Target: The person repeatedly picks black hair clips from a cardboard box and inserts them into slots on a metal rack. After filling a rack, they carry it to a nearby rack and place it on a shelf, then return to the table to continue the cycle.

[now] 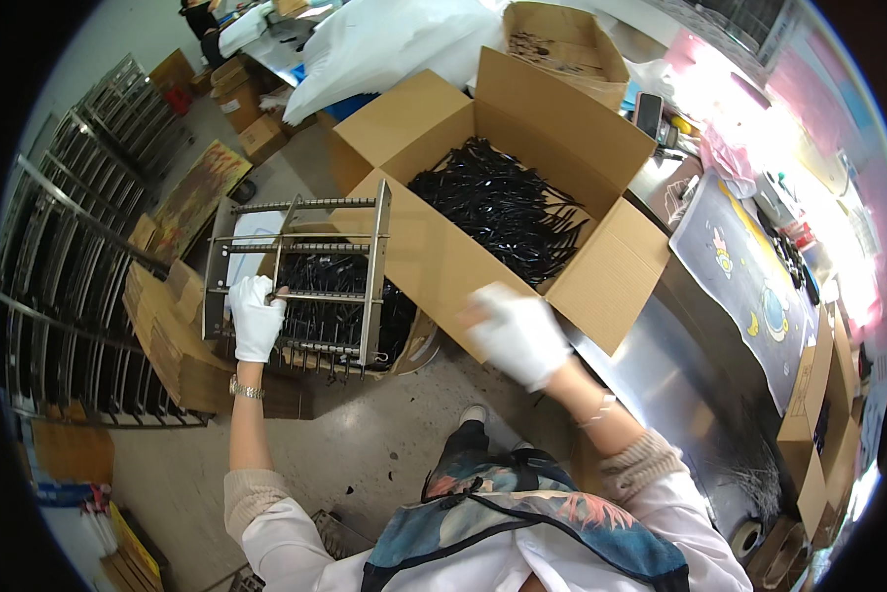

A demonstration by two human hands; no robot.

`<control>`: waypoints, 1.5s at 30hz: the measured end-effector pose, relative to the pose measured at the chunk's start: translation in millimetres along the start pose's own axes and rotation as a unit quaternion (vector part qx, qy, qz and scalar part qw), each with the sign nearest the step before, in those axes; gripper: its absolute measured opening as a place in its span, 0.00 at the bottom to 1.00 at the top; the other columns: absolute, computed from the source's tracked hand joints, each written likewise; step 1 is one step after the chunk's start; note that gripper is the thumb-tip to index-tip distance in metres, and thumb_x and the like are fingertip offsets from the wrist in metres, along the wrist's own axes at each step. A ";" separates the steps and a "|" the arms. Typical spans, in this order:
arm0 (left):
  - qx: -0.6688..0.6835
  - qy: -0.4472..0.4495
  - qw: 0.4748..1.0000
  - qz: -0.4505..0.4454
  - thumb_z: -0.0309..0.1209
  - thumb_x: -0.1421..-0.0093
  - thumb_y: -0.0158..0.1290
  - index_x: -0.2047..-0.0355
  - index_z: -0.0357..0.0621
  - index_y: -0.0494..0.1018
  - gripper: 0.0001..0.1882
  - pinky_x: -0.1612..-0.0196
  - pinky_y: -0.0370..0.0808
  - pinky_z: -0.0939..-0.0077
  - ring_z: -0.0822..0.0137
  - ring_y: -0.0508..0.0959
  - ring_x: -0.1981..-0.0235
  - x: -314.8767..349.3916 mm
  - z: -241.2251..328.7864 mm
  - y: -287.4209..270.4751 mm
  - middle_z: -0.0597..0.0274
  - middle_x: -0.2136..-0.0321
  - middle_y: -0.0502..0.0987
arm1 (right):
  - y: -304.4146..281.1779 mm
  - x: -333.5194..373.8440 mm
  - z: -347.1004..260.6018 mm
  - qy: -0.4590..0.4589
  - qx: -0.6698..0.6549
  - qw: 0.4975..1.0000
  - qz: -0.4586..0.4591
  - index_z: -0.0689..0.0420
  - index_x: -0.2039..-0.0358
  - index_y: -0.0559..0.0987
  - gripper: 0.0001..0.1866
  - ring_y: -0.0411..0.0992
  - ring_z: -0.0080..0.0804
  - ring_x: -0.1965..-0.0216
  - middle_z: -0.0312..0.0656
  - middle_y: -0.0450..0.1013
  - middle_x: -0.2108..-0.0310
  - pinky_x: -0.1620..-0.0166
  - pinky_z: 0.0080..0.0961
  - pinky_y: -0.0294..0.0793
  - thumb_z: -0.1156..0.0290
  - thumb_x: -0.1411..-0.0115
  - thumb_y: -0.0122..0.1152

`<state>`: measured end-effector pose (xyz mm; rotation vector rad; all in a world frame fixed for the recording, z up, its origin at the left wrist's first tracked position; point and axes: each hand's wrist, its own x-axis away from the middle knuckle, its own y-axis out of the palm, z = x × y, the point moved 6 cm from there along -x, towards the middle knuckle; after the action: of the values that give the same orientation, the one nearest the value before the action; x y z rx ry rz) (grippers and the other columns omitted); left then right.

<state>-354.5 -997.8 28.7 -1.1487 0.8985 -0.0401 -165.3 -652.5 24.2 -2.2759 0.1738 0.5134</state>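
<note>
In a white glove, my left hand point(256, 321) is closed on the left part of a metal rack point(375, 281) with notched crossbars, tilted over a lower container of black pieces point(396, 316). Bare fingertips show at the glove's end. My right hand point(518, 335), also gloved, is smeared by motion beside the front flap of a large open cardboard box point(434, 242); whether it holds anything cannot be made out. Inside that box lies a heap of thin, shiny black strips point(498, 202). Their exact kind is unclear.
Tall metal racks point(78, 247) line the left side. To the right, a steel worktable point(651, 345) carries a grey printed mat point(749, 281), a phone point(648, 113) and a tape roll point(746, 538). Another open carton point(567, 44) stands behind the large box.
</note>
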 end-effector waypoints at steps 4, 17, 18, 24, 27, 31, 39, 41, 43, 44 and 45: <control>0.018 0.007 0.999 0.031 0.24 0.50 0.64 0.76 0.42 0.67 0.13 0.63 0.65 0.55 0.47 0.70 0.69 -17.7 12.1 -4.6 0.53 0.77 0.68 | 105.3 -19.0 -54.0 0.085 -0.020 0.988 -0.129 0.57 0.56 0.74 0.12 0.78 0.52 0.75 0.52 0.78 0.77 0.71 0.43 0.77 0.63 0.35 0.55; -0.041 0.068 0.996 0.029 0.31 0.48 0.63 0.79 0.43 0.65 0.15 0.68 0.64 0.53 0.46 0.69 0.73 -49.6 -22.4 41.6 0.50 0.79 0.68 | -242.7 230.6 102.2 0.265 -0.268 0.821 0.429 0.50 0.64 0.73 0.07 0.59 0.08 0.79 0.24 0.68 0.74 0.80 0.12 0.55 0.63 0.29 0.52; -0.034 0.039 0.999 -0.015 0.31 0.46 0.62 0.76 0.40 0.69 0.12 0.68 0.66 0.55 0.48 0.70 0.73 -51.7 -18.9 43.4 0.49 0.78 0.70 | -258.2 266.7 110.1 0.277 -0.294 0.768 0.496 0.49 0.68 0.72 0.08 0.60 0.11 0.79 0.26 0.67 0.75 0.79 0.14 0.58 0.63 0.30 0.54; 0.038 -0.010 0.997 -0.061 0.22 0.43 0.55 0.61 0.27 0.77 0.11 0.64 0.76 0.60 0.51 0.79 0.70 -65.6 50.9 8.9 0.41 0.70 0.79 | -239.9 435.0 180.6 0.428 -0.183 0.539 0.702 0.45 0.71 0.70 0.12 0.59 0.17 0.87 0.25 0.64 0.84 0.85 0.21 0.57 0.58 0.29 0.51; -0.240 0.191 0.947 0.099 0.40 0.37 0.59 0.69 0.40 0.76 0.14 0.66 0.75 0.57 0.49 0.75 0.75 -36.8 108.9 -39.6 0.51 0.76 0.76 | -211.2 517.9 215.1 0.385 -0.307 0.331 0.805 0.47 0.72 0.70 0.12 0.62 0.25 0.89 0.30 0.65 0.84 0.86 0.27 0.60 0.60 0.30 0.49; -0.141 0.063 0.984 0.086 0.38 0.39 0.62 0.65 0.39 0.77 0.13 0.62 0.76 0.55 0.50 0.78 0.67 -0.4 128.4 -63.2 0.51 0.69 0.78 | -279.4 644.7 236.9 0.366 -0.249 0.304 0.844 0.48 0.70 0.72 0.11 0.64 0.25 0.81 0.31 0.66 0.80 0.76 0.28 0.63 0.60 0.31 0.49; 0.147 -0.387 0.904 0.108 0.26 0.36 0.50 0.53 0.25 0.74 0.15 0.54 0.73 0.65 0.60 0.77 0.61 164.8 210.4 -114.9 0.44 0.58 0.79 | -431.5 705.0 233.0 0.490 -0.006 0.410 0.769 0.51 0.67 0.76 0.11 0.67 0.25 0.66 0.32 0.68 0.70 0.56 0.30 0.70 0.60 0.33 0.48; 0.114 -0.535 0.833 0.089 0.30 0.34 0.48 0.47 0.25 0.70 0.20 0.50 0.72 0.69 0.62 0.75 0.57 217.4 242.8 -123.0 0.51 0.56 0.77 | -379.4 624.9 208.9 0.459 -0.064 0.621 0.633 0.51 0.68 0.73 0.11 0.64 0.22 0.72 0.31 0.67 0.73 0.61 0.25 0.68 0.61 0.29 0.48; 0.131 -0.598 0.786 0.088 0.31 0.33 0.48 0.44 0.27 0.69 0.22 0.56 0.71 0.72 0.66 0.73 0.63 268.8 280.8 -126.8 0.58 0.62 0.76 | -283.2 537.3 169.4 0.483 0.047 0.809 0.331 0.54 0.71 0.75 0.16 0.67 0.24 0.71 0.33 0.69 0.75 0.67 0.27 0.70 0.61 0.27 0.47; 0.104 -0.672 0.732 0.053 0.31 0.34 0.49 0.43 0.28 0.69 0.22 0.59 0.70 0.74 0.69 0.71 0.66 295.4 287.0 -126.1 0.61 0.65 0.73 | -222.0 510.5 153.3 0.503 -0.049 0.844 0.182 0.56 0.69 0.78 0.14 0.72 0.29 0.69 0.37 0.73 0.72 0.64 0.29 0.73 0.64 0.29 0.51; 0.099 -0.710 0.697 0.011 0.30 0.34 0.50 0.43 0.29 0.69 0.22 0.62 0.68 0.76 0.72 0.69 0.69 320.2 293.5 -121.3 0.64 0.68 0.71 | -164.9 481.8 141.0 0.427 -0.095 0.899 0.017 0.56 0.66 0.81 0.10 0.76 0.36 0.65 0.42 0.77 0.68 0.60 0.31 0.76 0.66 0.32 0.54</control>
<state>91.8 -973.7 -31.4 -0.6294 -0.5019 0.6868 275.3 -419.9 -151.7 -2.5474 0.6170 -0.5161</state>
